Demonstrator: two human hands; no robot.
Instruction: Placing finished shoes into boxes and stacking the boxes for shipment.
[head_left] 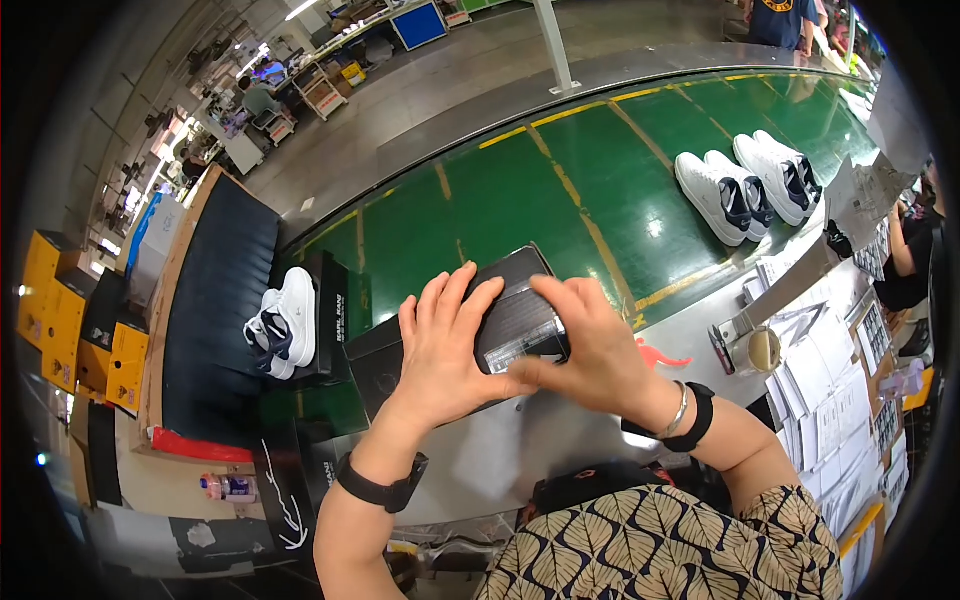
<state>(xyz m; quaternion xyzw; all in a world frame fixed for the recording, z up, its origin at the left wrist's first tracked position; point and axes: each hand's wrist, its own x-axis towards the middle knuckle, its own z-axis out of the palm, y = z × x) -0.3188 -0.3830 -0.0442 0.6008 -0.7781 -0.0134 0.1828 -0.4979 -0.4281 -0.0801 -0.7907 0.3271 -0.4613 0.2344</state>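
My two hands are on a black shoebox (518, 310) at the near edge of the green conveyor. A white printed label sits on the face turned toward me. My left hand (440, 340) grips its left side, fingers spread over the dark surface and thumb along the label's lower edge. On the opposite side my right hand (590, 345) clasps the box, fingertips at its upper corner and thumb near the label. Another dark box (375, 365) lies partly behind my left hand. White sneakers with dark lining (290, 320) stand against a black box at the left.
Two pairs of white sneakers (745, 190) rest on the green belt (480, 200) at the right. Beyond lie stacks of paper (830, 400), a tape roll (762, 350) and a cutter (720, 348). A padded black board (220, 290) and yellow boxes (50, 310) stand left; a bottle (228, 487) is below.
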